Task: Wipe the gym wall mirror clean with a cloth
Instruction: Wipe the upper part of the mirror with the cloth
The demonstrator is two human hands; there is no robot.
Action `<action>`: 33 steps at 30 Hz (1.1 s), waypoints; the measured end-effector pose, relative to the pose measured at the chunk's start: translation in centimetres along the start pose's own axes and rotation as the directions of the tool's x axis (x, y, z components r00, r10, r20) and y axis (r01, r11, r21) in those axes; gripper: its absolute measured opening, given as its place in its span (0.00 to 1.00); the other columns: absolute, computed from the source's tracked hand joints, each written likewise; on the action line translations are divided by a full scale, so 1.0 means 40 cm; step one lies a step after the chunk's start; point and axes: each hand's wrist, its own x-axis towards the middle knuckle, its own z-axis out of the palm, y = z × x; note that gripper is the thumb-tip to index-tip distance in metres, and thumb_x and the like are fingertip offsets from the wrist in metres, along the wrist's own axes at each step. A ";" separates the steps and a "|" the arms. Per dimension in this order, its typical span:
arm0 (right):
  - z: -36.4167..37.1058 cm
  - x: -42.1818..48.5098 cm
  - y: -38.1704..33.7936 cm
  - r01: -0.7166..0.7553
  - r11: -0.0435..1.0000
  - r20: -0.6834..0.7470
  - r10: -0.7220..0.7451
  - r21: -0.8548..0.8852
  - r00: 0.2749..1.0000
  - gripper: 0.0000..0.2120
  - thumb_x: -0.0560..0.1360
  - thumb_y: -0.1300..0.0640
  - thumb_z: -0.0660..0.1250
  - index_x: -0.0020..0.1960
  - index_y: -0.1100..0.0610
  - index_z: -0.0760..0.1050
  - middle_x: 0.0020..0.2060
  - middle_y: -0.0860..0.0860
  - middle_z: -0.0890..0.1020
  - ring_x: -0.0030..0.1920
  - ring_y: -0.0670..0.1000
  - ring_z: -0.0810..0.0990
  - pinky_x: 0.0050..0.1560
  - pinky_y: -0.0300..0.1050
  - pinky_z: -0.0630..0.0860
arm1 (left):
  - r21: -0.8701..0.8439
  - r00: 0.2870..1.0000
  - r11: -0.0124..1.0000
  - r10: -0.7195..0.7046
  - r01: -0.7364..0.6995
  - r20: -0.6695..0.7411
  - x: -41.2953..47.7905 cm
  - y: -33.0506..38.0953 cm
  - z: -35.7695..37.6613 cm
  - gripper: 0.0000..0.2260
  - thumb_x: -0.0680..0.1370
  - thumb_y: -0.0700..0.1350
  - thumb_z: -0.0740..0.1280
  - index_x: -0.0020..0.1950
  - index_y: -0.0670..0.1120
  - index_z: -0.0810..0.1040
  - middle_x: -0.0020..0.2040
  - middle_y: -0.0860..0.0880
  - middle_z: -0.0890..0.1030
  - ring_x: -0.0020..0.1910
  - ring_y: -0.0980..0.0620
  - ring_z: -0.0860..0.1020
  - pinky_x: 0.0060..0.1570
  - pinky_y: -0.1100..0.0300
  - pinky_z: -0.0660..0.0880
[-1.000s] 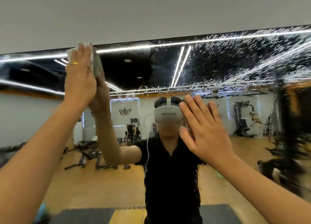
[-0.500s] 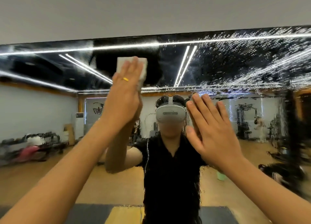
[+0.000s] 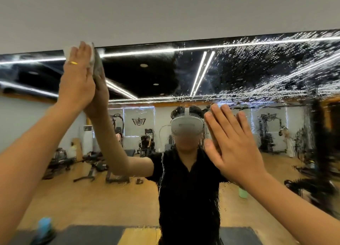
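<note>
Gym wall [image 3: 165,15], pale and plain, with the mirror [image 3: 147,75] set beneath it. We list what we find at the glass, leftmost first.

1. Blurred blue object [image 3: 44,224], far below the left hand. We cannot tell what it is.
2. Left hand [image 3: 76,79], raised high, palm flat, fingers straight and close together, pressing the cloth against the glass. A gold ring [image 3: 72,62] sits on one finger.
3. Cloth [image 3: 67,52], white and folded small, trapped between that palm and the mirror at the mirror's top edge. Only its corners show past the fingertips.
4. Stretch of glass just right of the left hand, dark and nearly free of drops.
5. Right hand [image 3: 233,145], lower than the left, wide and flat with fingers spread, holding nothing. It meets its own reflection, so we judge it rests on the glass as a brace.
6. Water droplets [image 3: 276,64], thick above and to the right of the right hand, with streaks running down beyond it.

Step in hand, as we judge it: wiping the upper band, with the left portion largely done. The next move calls for carrying the cloth rightward along the top edge, above the right hand, into the beaded zone. It also needs even palm pressure, so the small cloth does not slip out.
</note>
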 end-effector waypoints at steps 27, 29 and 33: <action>-0.002 0.001 -0.002 0.000 1.000 -0.011 0.000 -0.007 1.000 0.32 0.82 0.47 0.60 0.82 0.57 0.60 0.82 0.54 0.59 0.83 0.55 0.54 0.80 0.64 0.55 | 0.044 0.921 0.939 0.324 -0.341 0.218 -0.001 0.406 0.141 0.30 0.87 0.39 0.55 0.85 0.52 0.46 0.85 0.52 0.45 0.83 0.43 0.43 0.80 0.45 0.52; -0.003 0.000 -0.002 -0.005 1.000 -0.004 0.005 -0.006 1.000 0.32 0.82 0.47 0.59 0.82 0.57 0.59 0.82 0.54 0.58 0.83 0.55 0.53 0.81 0.63 0.54 | 0.045 0.925 0.942 0.317 -0.333 0.207 0.022 0.417 0.153 0.29 0.87 0.39 0.54 0.85 0.51 0.46 0.85 0.52 0.45 0.84 0.44 0.41 0.81 0.44 0.49; -0.002 0.001 -0.011 -0.007 1.000 0.008 0.007 -0.005 1.000 0.31 0.82 0.47 0.58 0.82 0.57 0.59 0.83 0.54 0.57 0.83 0.55 0.53 0.80 0.63 0.54 | 0.019 0.937 0.952 0.298 -0.307 0.184 -0.027 0.397 0.156 0.31 0.85 0.37 0.57 0.85 0.50 0.46 0.85 0.49 0.45 0.83 0.42 0.42 0.81 0.42 0.55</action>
